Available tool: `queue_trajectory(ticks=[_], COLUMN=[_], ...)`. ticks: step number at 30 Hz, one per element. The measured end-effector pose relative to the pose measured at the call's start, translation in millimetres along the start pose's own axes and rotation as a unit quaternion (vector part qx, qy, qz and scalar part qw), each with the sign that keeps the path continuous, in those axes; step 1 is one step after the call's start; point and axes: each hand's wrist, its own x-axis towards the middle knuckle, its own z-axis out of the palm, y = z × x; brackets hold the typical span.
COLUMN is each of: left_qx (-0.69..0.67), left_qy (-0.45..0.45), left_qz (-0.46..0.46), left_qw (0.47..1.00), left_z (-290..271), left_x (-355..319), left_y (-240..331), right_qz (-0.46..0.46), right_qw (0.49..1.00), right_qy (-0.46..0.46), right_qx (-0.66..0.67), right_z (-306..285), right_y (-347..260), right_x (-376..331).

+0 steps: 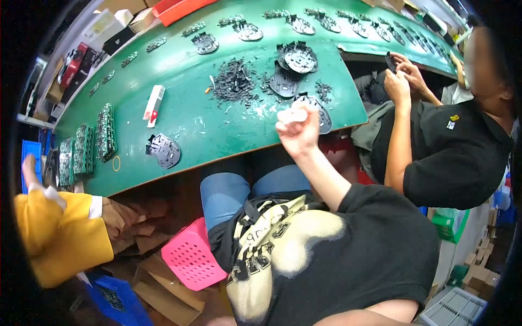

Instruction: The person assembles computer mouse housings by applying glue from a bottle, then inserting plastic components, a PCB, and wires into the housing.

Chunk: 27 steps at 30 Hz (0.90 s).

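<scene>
My right hand [299,127] is raised over the table's front edge, palm turned up and fingers curled inward. Something whitish shows at its fingertips; whether this is a covering or a small part is unclear. Just beside and partly behind it lies a dark mouse-shaped plastic shell [322,115]. Further back, more such shells [299,58] are stacked, one grey shell [284,84] resting below them. Left of these spreads a heap of small black plastic pieces [234,81]. A bare forearm [375,317] shows at the lower edge; my left hand cannot be made out.
Rows of shells and green circuit boards [156,44] line the green table [179,98]. Board stacks [107,133], a white-red box [154,103] and a single shell [165,151] lie left. A co-worker [435,146] handles a black part at right; a yellow-clad person [65,233] is left. Below: pink basket [196,255].
</scene>
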Motion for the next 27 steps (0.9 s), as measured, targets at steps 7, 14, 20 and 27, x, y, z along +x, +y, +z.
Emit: queue_trajectory(ticks=[7,14,20,27], left_qx=[-0.157,-0.272,-0.299,-0.272], left_qy=[-0.379,-0.551,-0.629,-0.438], left_qz=[0.034,-0.037,-0.071,-0.04], left_qw=[0.912,0.788,0.714,0.856], left_z=[189,270,243,210], left_x=[109,138,157,137], left_y=[26,66,57,-25], right_qz=[-0.25,-0.31,-0.271,-0.249], right_qw=[0.966,0.932,0.934,0.946], right_qy=[0.068,0.096,0.133,0.111], right_qx=[-0.006,-0.159,-0.194,-0.177], right_z=[-14,-10,-22,-10], right_y=[-95,-86,-59,-28], right_x=[-32,-9,-9,-5])
